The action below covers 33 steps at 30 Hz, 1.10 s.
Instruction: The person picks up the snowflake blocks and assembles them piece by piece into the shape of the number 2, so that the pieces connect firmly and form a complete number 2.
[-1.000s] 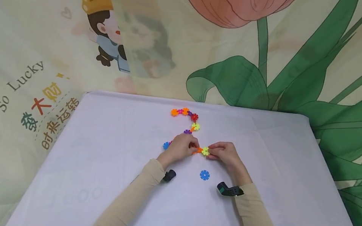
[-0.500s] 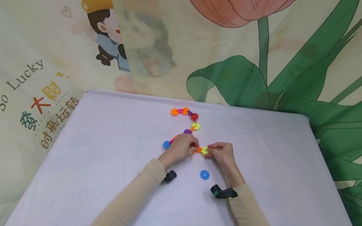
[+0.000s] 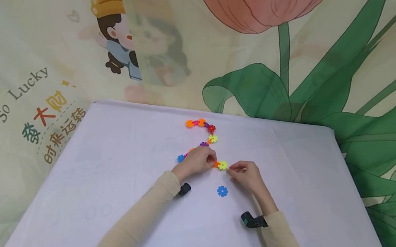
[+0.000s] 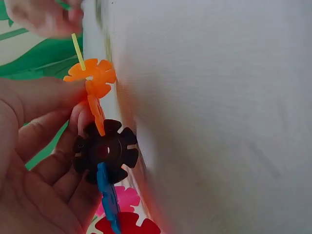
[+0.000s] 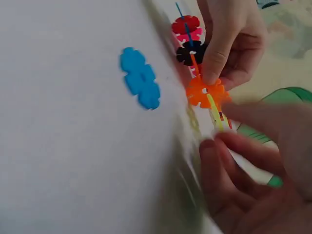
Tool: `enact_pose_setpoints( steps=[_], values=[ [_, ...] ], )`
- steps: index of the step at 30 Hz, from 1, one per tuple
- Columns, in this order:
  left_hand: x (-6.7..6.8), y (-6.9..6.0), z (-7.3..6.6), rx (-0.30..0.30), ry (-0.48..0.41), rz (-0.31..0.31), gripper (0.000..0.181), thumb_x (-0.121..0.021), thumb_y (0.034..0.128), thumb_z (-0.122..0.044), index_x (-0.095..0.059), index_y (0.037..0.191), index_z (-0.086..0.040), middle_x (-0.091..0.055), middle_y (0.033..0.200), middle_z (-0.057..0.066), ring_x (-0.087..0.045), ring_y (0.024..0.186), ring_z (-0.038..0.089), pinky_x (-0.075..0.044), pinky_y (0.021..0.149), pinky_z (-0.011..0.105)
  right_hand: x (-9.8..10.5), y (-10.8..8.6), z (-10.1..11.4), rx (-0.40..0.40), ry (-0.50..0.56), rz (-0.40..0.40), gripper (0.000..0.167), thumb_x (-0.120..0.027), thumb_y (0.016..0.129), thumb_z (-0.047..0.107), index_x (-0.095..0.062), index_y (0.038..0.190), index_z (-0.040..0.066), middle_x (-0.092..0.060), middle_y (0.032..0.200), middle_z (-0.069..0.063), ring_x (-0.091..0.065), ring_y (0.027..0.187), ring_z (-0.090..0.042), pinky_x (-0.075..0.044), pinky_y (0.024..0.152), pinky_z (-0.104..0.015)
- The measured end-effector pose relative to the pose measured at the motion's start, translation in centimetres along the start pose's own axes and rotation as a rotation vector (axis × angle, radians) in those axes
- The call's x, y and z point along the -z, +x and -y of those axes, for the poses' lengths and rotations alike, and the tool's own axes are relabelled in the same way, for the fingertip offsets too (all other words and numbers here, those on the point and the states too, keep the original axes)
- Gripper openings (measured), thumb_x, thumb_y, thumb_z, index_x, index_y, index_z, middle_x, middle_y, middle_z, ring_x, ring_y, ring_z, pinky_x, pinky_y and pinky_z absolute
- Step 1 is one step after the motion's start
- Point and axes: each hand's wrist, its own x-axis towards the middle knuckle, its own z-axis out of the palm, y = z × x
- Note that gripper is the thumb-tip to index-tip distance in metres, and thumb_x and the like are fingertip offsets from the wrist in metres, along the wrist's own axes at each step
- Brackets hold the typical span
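Note:
A chain of notched, flower-shaped plastic discs lies on the table. My left hand point(image 3: 196, 163) pinches the chain near its right end, at an orange disc point(image 4: 96, 109). Beyond the fingers come another orange disc point(image 4: 100, 73) and the yellow end disc point(image 3: 223, 165). Below that grip, in the left wrist view, a black disc point(image 4: 117, 158), a blue one point(image 4: 108, 195) and a red one point(image 4: 129, 225) are slotted together. My right hand point(image 3: 249, 176) is just right of the yellow disc, slightly apart, fingers loosely bent around nothing. The left hand covers part of the chain.
One loose blue disc point(image 3: 222, 191) lies on the white-covered table point(image 3: 117, 196), nearer than the hands. The chain's far part curves back past a purple disc point(image 3: 204, 144) and a red disc point(image 3: 211, 129). A printed cloth point(image 3: 165, 90) hangs behind the table.
My right hand has let go of the yellow disc and drawn slightly back to the right. The left hand keeps its hold on the chain.

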Motion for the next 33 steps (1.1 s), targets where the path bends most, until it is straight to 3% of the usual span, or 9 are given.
enact_pose_setpoints(
  steps=[3, 6, 11, 14, 16, 21, 26, 33],
  values=[
    [0.0, -0.2, 0.0, 0.009, 0.015, 0.012, 0.007, -0.071, 0.0886, -0.011, -0.074, 0.095, -0.010, -0.061, 0.081, -0.003, -0.055, 0.079, 0.014, -0.047, 0.073, 0.024, -0.3, -1.2, -0.6, 0.159, -0.138, 0.146, 0.026, -0.085, 0.077, 0.020, -0.075, 0.095, 0.006, -0.062, 0.080, 0.000, -0.053, 0.067, -0.015, -0.045, 0.060, -0.025],
    [0.1, -0.3, -0.1, 0.007, 0.029, 0.022, 0.009, -0.073, 0.0880, -0.014, -0.074, 0.096, -0.010, -0.062, 0.082, -0.003, -0.055, 0.080, 0.014, -0.047, 0.074, 0.025, -0.8, -1.8, -0.8, 0.264, -0.190, 0.230, 0.025, -0.088, 0.074, 0.020, -0.076, 0.093, 0.010, -0.059, 0.082, 0.001, -0.051, 0.066, -0.013, -0.044, 0.059, -0.025],
    [0.0, -0.3, -0.2, 0.008, 0.049, 0.024, 0.010, -0.073, 0.0893, -0.016, -0.075, 0.097, -0.010, -0.062, 0.083, -0.002, -0.054, 0.080, 0.014, -0.046, 0.074, 0.025, -0.9, -1.8, -0.4, 0.291, -0.201, 0.316, 0.019, -0.087, 0.074, 0.015, -0.069, 0.081, 0.011, -0.054, 0.078, 0.000, -0.048, 0.063, -0.012, -0.040, 0.057, -0.024],
    [-0.1, -0.2, -0.3, 0.020, 0.055, 0.016, 0.009, -0.073, 0.0900, -0.017, -0.075, 0.097, -0.011, -0.061, 0.083, -0.003, -0.054, 0.080, 0.014, -0.046, 0.073, 0.024, -0.3, -1.3, -0.4, 0.280, -0.130, 0.356, 0.020, -0.084, 0.077, 0.011, -0.064, 0.080, 0.009, -0.053, 0.073, 0.001, -0.047, 0.063, -0.011, -0.039, 0.056, -0.023],
    [-0.2, -0.2, -0.3, 0.021, 0.059, 0.017, 0.010, -0.072, 0.0905, -0.017, -0.076, 0.097, -0.011, -0.060, 0.083, -0.003, -0.053, 0.079, 0.014, -0.045, 0.072, 0.024, 0.2, -0.8, -0.9, 0.252, -0.033, 0.311, 0.017, -0.079, 0.081, 0.004, -0.062, 0.083, 0.003, -0.058, 0.071, -0.003, -0.051, 0.063, -0.014, -0.042, 0.057, -0.022],
    [-0.4, -0.2, -0.5, 0.007, 0.066, 0.022, 0.010, -0.072, 0.0911, -0.018, -0.076, 0.096, -0.011, -0.057, 0.081, -0.003, -0.052, 0.077, 0.014, -0.045, 0.070, 0.024, 1.0, 0.2, -2.5, 0.208, 0.160, 0.047, 0.010, -0.068, 0.085, -0.010, -0.061, 0.092, -0.008, -0.067, 0.078, -0.016, -0.065, 0.067, -0.022, -0.053, 0.060, -0.023],
    [-0.5, -0.3, -0.6, -0.018, 0.074, 0.012, 0.010, -0.071, 0.0907, -0.017, -0.077, 0.095, -0.009, -0.056, 0.079, -0.003, -0.051, 0.074, 0.013, -0.044, 0.067, 0.023, 0.9, 0.4, -3.0, 0.229, 0.138, -0.076, 0.015, -0.070, 0.085, -0.009, -0.067, 0.098, -0.005, -0.069, 0.089, -0.016, -0.067, 0.071, -0.021, -0.055, 0.064, -0.022],
    [-0.5, 0.0, -0.8, -0.011, 0.069, 0.015, 0.009, -0.073, 0.0899, -0.017, -0.077, 0.095, -0.010, -0.057, 0.080, -0.002, -0.052, 0.075, 0.014, -0.044, 0.068, 0.023, 0.9, 0.4, -3.1, 0.311, 0.058, -0.147, 0.012, -0.073, 0.084, -0.005, -0.072, 0.095, 0.001, -0.070, 0.093, -0.012, -0.065, 0.076, -0.019, -0.053, 0.068, -0.019]
  ],
)
